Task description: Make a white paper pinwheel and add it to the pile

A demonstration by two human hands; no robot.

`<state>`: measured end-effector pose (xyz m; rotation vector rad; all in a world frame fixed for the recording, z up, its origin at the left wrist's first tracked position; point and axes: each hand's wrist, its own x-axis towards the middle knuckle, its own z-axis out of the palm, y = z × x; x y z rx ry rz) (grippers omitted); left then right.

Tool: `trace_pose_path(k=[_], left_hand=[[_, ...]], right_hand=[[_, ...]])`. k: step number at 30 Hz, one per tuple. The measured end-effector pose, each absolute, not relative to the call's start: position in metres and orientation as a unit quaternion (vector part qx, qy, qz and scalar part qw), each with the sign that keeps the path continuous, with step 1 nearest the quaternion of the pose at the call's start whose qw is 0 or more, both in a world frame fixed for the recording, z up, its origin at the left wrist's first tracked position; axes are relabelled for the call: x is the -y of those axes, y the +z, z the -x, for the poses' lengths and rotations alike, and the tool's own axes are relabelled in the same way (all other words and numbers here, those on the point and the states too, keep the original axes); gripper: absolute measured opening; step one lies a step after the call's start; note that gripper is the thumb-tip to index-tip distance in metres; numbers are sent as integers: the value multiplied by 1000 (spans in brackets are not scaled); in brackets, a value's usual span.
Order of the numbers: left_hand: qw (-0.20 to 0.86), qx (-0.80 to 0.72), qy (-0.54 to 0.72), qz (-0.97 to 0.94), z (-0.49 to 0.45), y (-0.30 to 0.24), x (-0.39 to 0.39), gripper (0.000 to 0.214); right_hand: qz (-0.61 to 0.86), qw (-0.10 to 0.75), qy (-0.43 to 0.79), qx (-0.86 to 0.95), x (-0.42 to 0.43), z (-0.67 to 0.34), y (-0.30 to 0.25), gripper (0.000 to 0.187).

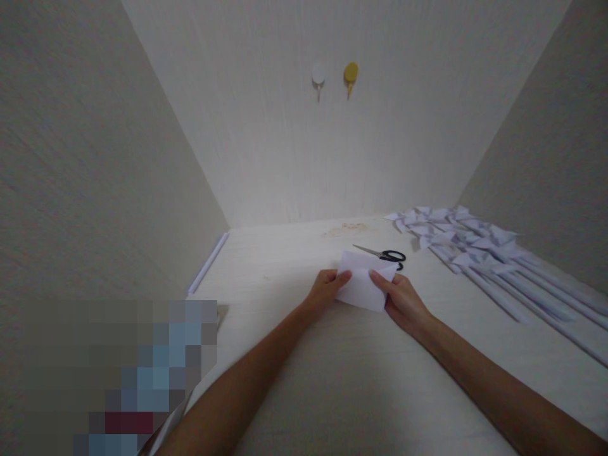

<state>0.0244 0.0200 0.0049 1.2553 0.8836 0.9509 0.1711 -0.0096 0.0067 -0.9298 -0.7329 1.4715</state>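
A white sheet of paper (365,282), partly folded, lies on the pale table (294,266) in front of me. My left hand (327,289) pinches its left edge, thumb on top of the sheet. My right hand (403,299) grips the right edge, with the thumb pressed across the paper. Black-handled scissors (384,254) lie just behind the sheet, blades pointing left.
Several white paper pinwheels on long rolled paper sticks (479,253) lie in a row along the right side of the table. A white strip (208,263) rests by the left wall. Two hooks, white (318,77) and yellow (351,75), hang on the back wall.
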Motion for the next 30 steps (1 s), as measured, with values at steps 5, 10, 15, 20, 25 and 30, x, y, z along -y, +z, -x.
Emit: trace_pose_path(k=[5,10,15,20,25,30], left_hand=[[615,-386,388,-567,-23,7,-19,34],[582,-426,385,-576,-24,9,-16,33],[565,-446,381,-581,-26,10,-15,35],[550,-451,379,-592,-25,11,-15,34],[554,-438,380,-597,-24,10,-16,35],[542,-449,381,-600,-24,9,-16,33]], right_hand=[[423,580,626,307,10,-170,8,22],[433,580,603,335,12,-168,8,20],[430,580,598,348,13,-167,7,19],[447,576,586,353,13,-167,8,21],[450,579,580,355,13,-167,8,22],[450,579,572,367,11,-168,4,23]])
